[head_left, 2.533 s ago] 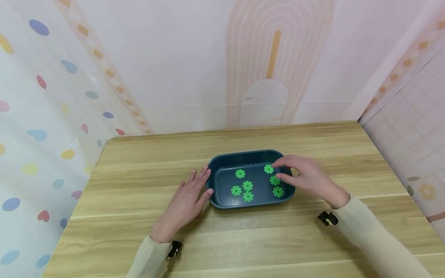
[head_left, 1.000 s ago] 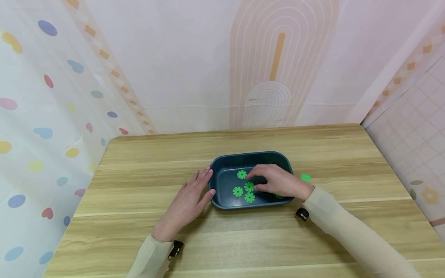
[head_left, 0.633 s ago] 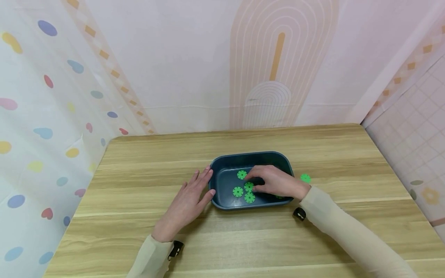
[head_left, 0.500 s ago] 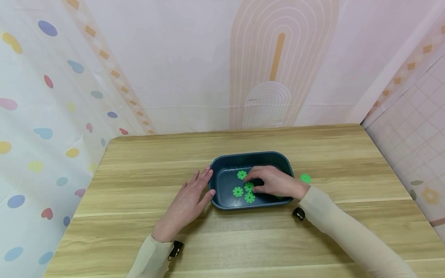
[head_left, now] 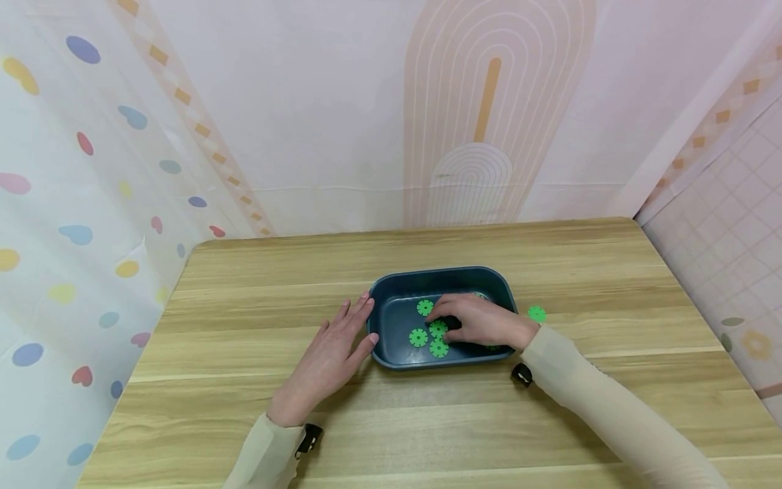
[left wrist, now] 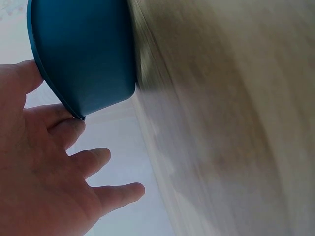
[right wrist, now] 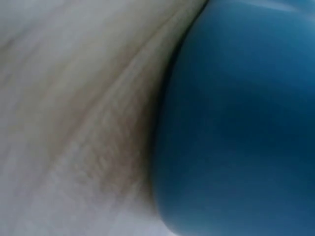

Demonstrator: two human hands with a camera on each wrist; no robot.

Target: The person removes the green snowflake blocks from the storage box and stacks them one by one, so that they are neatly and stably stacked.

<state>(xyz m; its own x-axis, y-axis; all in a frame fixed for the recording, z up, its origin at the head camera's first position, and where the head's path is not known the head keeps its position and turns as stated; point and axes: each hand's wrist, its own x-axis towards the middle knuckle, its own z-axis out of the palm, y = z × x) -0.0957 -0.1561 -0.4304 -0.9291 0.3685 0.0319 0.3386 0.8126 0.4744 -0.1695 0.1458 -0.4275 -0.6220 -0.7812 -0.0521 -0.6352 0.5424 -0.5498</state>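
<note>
A dark blue oblong tray (head_left: 403, 274) stands on the wooden table and holds several flat green notched discs. My left hand (head_left: 326, 353) rests against the tray's left end, thumb and fingers spread along the rim; the left wrist view shows the hand (left wrist: 49, 157) with loose fingers touching that rim. Inside the tray, my right hand (head_left: 482, 320) reaches down, index finger and thumb parted on either side of a green disc (head_left: 438, 329). Close by lie an upper disc (head_left: 425, 308), a left disc (head_left: 418, 337) and a lower disc (head_left: 438, 348). Other discs are mostly hidden beneath this hand.
One green disc (head_left: 537, 313) lies on the table (head_left: 293, 272) just right of the tray. The tray's outer wall (right wrist: 236, 128) fills much of the right wrist view. A patterned curtain (head_left: 330, 115) hangs behind the table.
My right hand has moved from the tray's right side to the discs nearer its middle, then shifted slightly. One green disc now lies on the table outside. The left hand stays at the rim.
</note>
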